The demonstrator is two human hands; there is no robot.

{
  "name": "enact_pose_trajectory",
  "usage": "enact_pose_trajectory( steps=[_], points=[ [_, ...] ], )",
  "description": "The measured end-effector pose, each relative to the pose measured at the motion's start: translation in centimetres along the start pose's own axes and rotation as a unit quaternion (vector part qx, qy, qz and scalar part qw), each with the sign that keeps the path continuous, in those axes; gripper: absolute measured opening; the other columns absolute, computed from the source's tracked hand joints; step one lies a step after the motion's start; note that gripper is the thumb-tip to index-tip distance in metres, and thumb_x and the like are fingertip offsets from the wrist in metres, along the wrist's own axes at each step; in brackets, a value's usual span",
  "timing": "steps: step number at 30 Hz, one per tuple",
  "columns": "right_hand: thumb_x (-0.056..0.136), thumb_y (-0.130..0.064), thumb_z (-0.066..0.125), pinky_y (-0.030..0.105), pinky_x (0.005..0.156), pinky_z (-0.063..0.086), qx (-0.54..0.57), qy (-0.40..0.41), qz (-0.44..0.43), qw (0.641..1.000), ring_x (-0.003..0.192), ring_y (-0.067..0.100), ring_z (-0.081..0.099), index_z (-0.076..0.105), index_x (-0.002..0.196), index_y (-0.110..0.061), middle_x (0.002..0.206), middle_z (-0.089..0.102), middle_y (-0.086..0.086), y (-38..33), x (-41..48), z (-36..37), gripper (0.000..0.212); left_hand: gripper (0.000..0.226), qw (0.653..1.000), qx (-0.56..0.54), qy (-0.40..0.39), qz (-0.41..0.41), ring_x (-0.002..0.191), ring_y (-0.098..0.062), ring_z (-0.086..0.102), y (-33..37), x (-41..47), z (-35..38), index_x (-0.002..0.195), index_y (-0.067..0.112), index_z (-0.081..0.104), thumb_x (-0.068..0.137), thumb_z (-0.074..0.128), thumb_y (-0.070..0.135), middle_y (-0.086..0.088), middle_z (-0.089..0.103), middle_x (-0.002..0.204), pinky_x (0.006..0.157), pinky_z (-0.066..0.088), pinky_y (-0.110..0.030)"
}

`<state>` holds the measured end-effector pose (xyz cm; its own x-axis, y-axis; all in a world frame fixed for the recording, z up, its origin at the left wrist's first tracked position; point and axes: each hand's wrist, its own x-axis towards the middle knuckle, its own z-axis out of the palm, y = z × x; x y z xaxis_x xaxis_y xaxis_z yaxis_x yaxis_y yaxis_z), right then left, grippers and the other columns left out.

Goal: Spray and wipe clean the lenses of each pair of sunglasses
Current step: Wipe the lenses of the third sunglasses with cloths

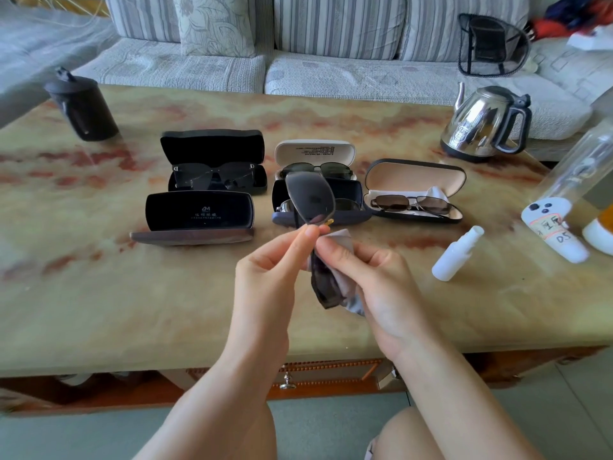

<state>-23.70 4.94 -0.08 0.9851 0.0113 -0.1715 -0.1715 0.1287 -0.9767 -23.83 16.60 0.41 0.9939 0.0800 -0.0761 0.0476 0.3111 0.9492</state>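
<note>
My left hand (265, 273) pinches a pair of dark sunglasses (310, 200) at the bridge, held upright above the table. My right hand (368, 277) holds a grey cleaning cloth (345, 287) folded around the lower lens. A small white spray bottle (456, 255) lies on the table to the right. Four open cases stand behind: a black one with D-marked sunglasses (212, 175), an empty dark one (199, 217), a white one (315, 154) and a navy one (348, 207) holding glasses, plus a beige-lined case with brown-lens glasses (411, 204).
The marble-patterned table (132, 293) also carries a dark lidded cup (83, 104) at the far left, a steel kettle (487, 124) at the far right, and clear and white bottles (557, 227) at the right edge. A striped sofa (265, 61) runs behind.
</note>
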Motion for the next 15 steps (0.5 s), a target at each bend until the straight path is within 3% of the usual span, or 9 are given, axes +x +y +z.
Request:
enact_pose_trajectory(
  steps=[4, 6, 8, 11, 13, 15],
  points=[
    [0.070, -0.036, 0.074, 0.007, 0.047, 0.038, -0.008, -0.008, -0.016, 1.000, 0.057, 0.001, 0.060, 0.078, 0.081, -0.015, 0.068, 0.073, -0.001, -0.3, -0.3, 0.5, 0.024, 0.025, 1.000, -0.018, 0.006, -0.001, 0.095, -0.013, 0.070, 0.0, -0.1, 0.0, 0.096, 0.010, 0.076, 0.082, 0.064, 0.027, -0.003, 0.076, 0.091, 0.088, 0.051, -0.024],
    [0.076, -0.025, 0.076, 0.006, 0.047, 0.036, -0.019, -0.009, -0.029, 0.999, 0.047, -0.002, 0.055, 0.077, 0.084, -0.010, 0.058, 0.067, -0.007, -0.1, -0.6, 0.7, 0.016, 0.018, 0.999, -0.026, 0.021, 0.001, 0.071, -0.006, 0.064, 0.3, 0.1, 0.0, 0.088, 0.012, 0.077, 0.087, 0.063, 0.023, 0.003, 0.072, 0.075, 0.068, 0.050, -0.016],
    [0.074, -0.023, 0.078, 0.010, 0.055, 0.044, -0.048, -0.007, -0.049, 0.998, 0.053, 0.001, 0.062, 0.077, 0.087, -0.007, 0.064, 0.072, -0.005, 0.2, -0.7, 0.7, 0.021, 0.019, 0.999, -0.020, 0.031, 0.000, 0.063, -0.005, 0.057, 0.6, 0.2, -0.2, 0.087, 0.013, 0.077, 0.089, 0.062, 0.024, 0.001, 0.070, 0.075, 0.056, 0.046, -0.016],
    [0.069, -0.025, 0.083, 0.028, 0.074, 0.057, -0.086, -0.013, -0.066, 0.994, 0.077, 0.019, 0.072, 0.078, 0.085, -0.010, 0.077, 0.076, 0.003, 0.6, -0.8, 0.5, 0.023, 0.020, 0.999, -0.031, 0.038, -0.020, 0.081, -0.012, 0.060, 1.0, 0.6, -0.5, 0.089, 0.015, 0.077, 0.088, 0.062, 0.028, -0.007, 0.073, 0.088, 0.073, 0.046, -0.024],
    [0.070, -0.018, 0.084, 0.018, 0.065, 0.050, -0.092, -0.014, -0.070, 0.993, 0.068, 0.010, 0.068, 0.077, 0.080, -0.011, 0.071, 0.074, -0.003, 0.7, -0.9, 0.3, 0.015, 0.019, 0.997, -0.052, 0.041, -0.030, 0.090, -0.014, 0.062, 1.2, 0.8, -0.6, 0.089, 0.015, 0.077, 0.086, 0.064, 0.029, -0.006, 0.074, 0.093, 0.084, 0.047, -0.027],
    [0.071, -0.016, 0.085, 0.014, 0.063, 0.045, -0.095, -0.015, -0.080, 0.992, 0.064, 0.003, 0.062, 0.076, 0.076, -0.014, 0.066, 0.072, -0.005, 0.9, -0.9, 0.3, 0.010, 0.017, 0.996, -0.067, 0.039, -0.038, 0.088, -0.010, 0.063, 1.4, 0.9, -0.5, 0.088, 0.017, 0.076, 0.086, 0.063, 0.028, -0.001, 0.073, 0.090, 0.083, 0.047, -0.025]
  ],
)
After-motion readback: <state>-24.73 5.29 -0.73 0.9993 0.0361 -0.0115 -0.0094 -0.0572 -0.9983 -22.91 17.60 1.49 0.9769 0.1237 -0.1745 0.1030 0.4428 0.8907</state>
